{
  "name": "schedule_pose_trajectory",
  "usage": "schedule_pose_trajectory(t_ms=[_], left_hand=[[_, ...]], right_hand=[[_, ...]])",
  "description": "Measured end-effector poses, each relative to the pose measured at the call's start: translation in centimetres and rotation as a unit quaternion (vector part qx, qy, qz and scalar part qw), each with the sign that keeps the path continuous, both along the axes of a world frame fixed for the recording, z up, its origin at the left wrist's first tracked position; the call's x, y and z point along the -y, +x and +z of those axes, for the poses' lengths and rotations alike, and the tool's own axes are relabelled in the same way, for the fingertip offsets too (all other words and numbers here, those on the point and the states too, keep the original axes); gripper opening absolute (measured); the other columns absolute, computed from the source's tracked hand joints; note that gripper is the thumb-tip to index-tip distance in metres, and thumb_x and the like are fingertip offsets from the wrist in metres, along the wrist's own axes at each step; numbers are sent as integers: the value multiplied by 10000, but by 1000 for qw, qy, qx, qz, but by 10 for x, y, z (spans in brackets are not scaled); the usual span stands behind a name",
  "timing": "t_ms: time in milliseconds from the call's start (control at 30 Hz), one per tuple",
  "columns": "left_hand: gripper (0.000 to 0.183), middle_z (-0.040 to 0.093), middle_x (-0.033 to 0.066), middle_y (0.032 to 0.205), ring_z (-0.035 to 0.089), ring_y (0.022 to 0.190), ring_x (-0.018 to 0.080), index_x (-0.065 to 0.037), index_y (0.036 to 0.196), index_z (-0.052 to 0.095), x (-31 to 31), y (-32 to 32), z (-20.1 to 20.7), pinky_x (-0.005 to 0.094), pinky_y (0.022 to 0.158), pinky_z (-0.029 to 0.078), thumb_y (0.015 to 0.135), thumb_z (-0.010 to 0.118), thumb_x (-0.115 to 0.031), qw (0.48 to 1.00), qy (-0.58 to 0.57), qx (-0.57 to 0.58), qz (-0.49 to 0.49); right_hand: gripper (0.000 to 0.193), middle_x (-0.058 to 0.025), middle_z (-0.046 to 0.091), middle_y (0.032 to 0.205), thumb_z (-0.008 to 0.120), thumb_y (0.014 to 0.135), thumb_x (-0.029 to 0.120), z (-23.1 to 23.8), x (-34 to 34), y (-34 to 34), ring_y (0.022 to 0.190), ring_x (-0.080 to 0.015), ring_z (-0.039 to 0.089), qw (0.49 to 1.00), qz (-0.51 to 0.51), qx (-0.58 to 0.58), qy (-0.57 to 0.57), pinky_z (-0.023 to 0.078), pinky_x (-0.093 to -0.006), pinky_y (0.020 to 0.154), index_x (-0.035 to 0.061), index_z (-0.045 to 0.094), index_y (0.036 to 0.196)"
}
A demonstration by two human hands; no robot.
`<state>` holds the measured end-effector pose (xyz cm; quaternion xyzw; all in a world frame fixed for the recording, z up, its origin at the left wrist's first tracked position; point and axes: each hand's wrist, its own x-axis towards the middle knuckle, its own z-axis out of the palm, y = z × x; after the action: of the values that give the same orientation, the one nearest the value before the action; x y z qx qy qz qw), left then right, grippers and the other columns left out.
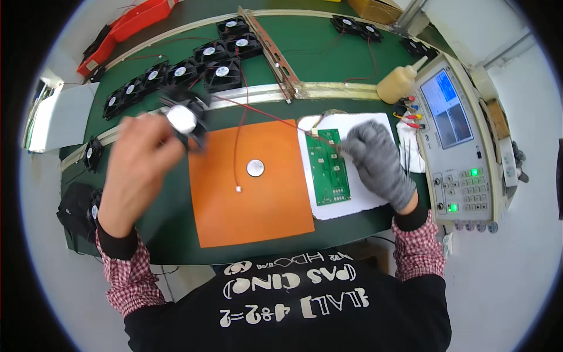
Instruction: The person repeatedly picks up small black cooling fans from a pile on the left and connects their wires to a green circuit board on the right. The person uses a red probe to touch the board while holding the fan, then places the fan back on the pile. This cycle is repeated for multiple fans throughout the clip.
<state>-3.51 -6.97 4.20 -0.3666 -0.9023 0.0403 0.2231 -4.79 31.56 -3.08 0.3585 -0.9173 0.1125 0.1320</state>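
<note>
**Fan in my left hand, circuit board under my right**

My bare left hand (141, 161), blurred, is part-closed around a black fan (183, 120), raised left of the orange mat (252, 214). My gray-gloved right hand (376, 164) is curled nearly closed over the right edge of the green circuit board (329, 179), where a red wire (264, 110) reaches its fingertips; I cannot tell whether they grip it. The board lies on a white pad (365, 196). Further fans (182, 71) stand far left; a screened instrument (451, 117), right.
</note>
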Motion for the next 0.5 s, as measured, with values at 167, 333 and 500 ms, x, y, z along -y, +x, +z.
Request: schedule_pose_trajectory(t_ms=[167,333,500], left_hand=[[181,530,63,864,527,780,244,-53,819,564,-28,3,-38,368,658,414,662,654,-39,989,116,-25,-88],[171,564,93,1048,575,958,277,-66,863,568,-56,2,-54,394,830,463,710,641,-43,965,96,140,-200],[398,568,145,1211,562,1076,376,-44,1047,549,-69,1,-72,451,910,450,686,704,14,932,272,238,-41]], right_hand=[[131,-107,632,806,734,820,104,-18,4,-7,757,-236,644,933,-53,216,-282,514,-331,723,39,724,933],[118,-89,671,904,710,844,52,-29,-2,-9,843,-174,653,916,-49,257,-304,517,-315,786,4,704,952],[178,-112,657,913,694,818,20,-35,1,-2,868,-247,652,899,-51,278,-336,516,-349,808,25,678,995]])
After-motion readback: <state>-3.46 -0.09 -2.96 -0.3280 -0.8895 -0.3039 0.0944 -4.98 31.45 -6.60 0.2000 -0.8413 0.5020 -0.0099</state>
